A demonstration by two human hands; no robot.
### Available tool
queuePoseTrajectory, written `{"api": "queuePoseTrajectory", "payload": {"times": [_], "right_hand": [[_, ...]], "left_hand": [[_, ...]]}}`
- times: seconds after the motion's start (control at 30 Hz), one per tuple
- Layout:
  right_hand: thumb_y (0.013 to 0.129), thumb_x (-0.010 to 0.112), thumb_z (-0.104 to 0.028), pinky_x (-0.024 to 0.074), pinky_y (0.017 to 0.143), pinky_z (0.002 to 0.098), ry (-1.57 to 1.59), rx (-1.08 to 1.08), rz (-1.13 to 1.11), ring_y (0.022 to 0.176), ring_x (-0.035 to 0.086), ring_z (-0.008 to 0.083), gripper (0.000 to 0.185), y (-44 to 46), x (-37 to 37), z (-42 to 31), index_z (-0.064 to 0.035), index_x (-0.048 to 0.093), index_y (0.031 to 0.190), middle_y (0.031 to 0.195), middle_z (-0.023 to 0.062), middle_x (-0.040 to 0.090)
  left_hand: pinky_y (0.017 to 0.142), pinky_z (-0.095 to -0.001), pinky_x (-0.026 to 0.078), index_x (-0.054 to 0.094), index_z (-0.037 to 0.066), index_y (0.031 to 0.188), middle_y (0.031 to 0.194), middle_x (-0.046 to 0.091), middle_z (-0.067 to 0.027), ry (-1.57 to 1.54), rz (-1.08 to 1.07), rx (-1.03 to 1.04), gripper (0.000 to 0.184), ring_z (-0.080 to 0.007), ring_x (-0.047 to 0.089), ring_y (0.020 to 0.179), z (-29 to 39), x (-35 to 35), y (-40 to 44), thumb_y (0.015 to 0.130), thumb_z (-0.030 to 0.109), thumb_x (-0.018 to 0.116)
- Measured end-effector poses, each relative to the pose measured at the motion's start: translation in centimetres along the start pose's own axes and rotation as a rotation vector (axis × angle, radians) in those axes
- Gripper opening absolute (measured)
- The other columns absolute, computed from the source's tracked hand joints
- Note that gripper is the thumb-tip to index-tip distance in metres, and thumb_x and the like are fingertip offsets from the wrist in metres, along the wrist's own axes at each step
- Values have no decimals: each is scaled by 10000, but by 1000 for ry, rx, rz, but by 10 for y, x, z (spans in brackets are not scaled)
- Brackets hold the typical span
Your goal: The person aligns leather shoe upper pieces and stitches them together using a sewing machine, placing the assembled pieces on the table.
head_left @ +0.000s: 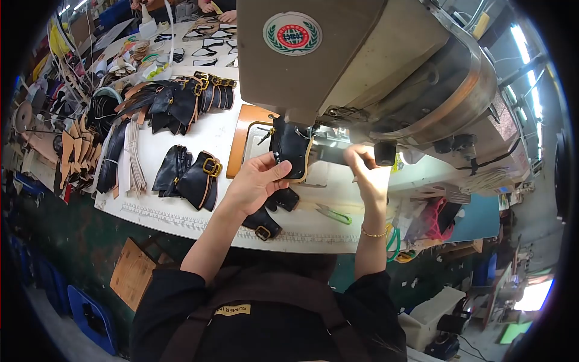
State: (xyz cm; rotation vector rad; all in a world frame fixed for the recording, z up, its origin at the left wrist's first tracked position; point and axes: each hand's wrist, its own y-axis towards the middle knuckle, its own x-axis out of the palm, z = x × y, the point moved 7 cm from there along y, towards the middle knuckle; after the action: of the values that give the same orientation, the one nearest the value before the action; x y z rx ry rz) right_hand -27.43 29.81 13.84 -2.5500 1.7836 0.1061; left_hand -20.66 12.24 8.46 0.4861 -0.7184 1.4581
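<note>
My left hand (259,184) pinches the lower edge of a black leather piece (292,151) between thumb and fingers. The piece has a tan edge, and its upper part sits beneath the head of a sewing machine (313,78). My right hand (369,172) is raised to the right of the leather, beside a black knob (385,153) under the machine arm. Its fingers are curled together; bright light and the angle hide whatever is between them. Below my left hand lie more black leather pieces (263,223), one with a brass buckle.
Stacks of buckled black leather pieces (192,181) lie on the white table (229,142) to the left. Green-handled thread snips (333,213) rest near the front edge, by a printed ruler strip (163,215). A wooden stool (134,274) stands below. Another person's hands (227,16) show at the far side.
</note>
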Motion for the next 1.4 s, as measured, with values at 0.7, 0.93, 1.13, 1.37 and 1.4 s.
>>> {"api": "queuePoseTrajectory", "payload": {"times": [0.7, 0.93, 1.13, 1.37, 1.4], "right_hand": [[765, 439, -12, 257, 874, 307, -61, -12, -174, 814, 354, 132, 83, 14, 16, 15, -78, 394, 787, 822, 35, 410], [756, 454, -37, 309, 779, 267, -219, -135, -150, 717, 363, 122, 69, 8, 21, -7, -77, 402, 737, 741, 12, 405], [745, 531, -84, 369, 598, 193, -307, -257, -64, 557, 377, 90, 87, 4, 19, -18, -60, 489, 672, 607, -37, 437], [750, 584, -132, 378, 555, 214, -431, -350, -14, 505, 395, 108, 120, 19, 5, 5, -29, 572, 689, 554, -29, 466], [754, 584, -133, 389, 581, 227, -481, -347, -4, 522, 410, 118, 121, 21, 3, 9, -25, 578, 701, 564, -16, 473]], "left_hand": [[694, -224, 487, 565, -41, 1006, 884, 619, -116, 83, 73, 68, 209, -170, 598, 753, 11, 9, -3, 810, 18, 607], [733, -246, 511, 584, -41, 975, 890, 628, -121, 138, 58, 79, 204, -180, 612, 755, 13, 11, -2, 782, 5, 634], [722, -241, 512, 592, -40, 953, 867, 630, -112, 126, 84, 56, 186, -171, 611, 741, 9, 11, -1, 775, -6, 635], [627, -185, 497, 602, -42, 871, 782, 627, -95, 172, 158, 180, 129, -131, 592, 664, 8, 12, 2, 766, 16, 649], [603, -173, 494, 605, -45, 851, 760, 626, -92, 185, 177, 224, 121, -123, 589, 646, 9, 12, 2, 764, 23, 653]]}}
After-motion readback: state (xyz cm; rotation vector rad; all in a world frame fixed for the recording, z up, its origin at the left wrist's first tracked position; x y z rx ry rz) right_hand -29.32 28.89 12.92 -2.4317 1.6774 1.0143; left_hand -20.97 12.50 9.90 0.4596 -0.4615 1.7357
